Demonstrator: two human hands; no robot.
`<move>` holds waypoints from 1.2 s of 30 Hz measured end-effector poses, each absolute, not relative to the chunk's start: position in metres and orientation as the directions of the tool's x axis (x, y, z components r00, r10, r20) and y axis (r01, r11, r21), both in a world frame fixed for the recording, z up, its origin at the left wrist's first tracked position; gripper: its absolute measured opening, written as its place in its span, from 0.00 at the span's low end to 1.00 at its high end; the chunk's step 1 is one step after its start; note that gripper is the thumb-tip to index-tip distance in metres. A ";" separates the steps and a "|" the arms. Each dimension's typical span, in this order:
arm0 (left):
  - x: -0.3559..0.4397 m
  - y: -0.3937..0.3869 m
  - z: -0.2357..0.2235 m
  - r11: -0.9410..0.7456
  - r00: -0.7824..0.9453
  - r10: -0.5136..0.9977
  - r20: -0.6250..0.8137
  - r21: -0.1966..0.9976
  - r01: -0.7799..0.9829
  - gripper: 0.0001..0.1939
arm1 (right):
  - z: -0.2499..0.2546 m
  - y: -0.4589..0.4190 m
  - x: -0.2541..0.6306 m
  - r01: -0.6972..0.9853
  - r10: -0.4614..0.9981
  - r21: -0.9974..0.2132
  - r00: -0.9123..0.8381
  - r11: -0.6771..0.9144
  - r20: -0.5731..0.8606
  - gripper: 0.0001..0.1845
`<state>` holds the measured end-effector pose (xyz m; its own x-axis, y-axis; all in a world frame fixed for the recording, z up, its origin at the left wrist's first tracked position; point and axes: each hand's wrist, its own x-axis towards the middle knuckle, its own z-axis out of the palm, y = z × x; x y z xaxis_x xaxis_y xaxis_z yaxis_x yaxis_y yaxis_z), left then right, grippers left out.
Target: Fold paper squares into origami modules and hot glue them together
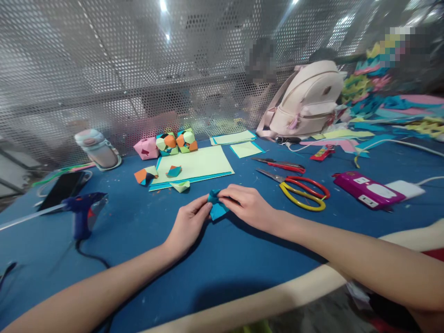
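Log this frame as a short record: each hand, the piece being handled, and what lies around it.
left hand: pinching the left side of the blue paper
right hand: fingers on its upper right
piece: blue, partly folded
beyond: pale green sheet, folded paper blocks
left: glue gun, phone, bottle
right: scissors, purple case
far right: backpack

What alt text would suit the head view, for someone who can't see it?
Left hand and right hand hold folded blue paper over a blue table. Beyond are paper sheets and folded shapes; scissors lie at right, a glue gun at left.
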<state>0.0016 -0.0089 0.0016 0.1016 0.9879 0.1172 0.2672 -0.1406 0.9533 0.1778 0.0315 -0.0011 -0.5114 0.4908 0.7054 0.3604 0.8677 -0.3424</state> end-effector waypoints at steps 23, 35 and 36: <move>0.003 -0.009 0.003 -0.132 0.066 0.990 0.122 0.975 0.177 0.18 | -0.002 0.029 0.179 0.348 0.458 -0.304 -0.576 0.887 0.677 0.07; -0.002 -0.008 -0.003 -0.165 0.066 0.986 0.152 0.947 0.275 0.15 | -0.003 0.029 0.177 0.365 0.429 -0.244 -0.608 0.898 0.668 0.10; -0.001 -0.008 -0.002 -0.174 0.069 0.985 0.161 0.943 0.284 0.14 | -0.003 0.029 0.177 0.370 0.431 -0.241 -0.612 0.897 0.664 0.10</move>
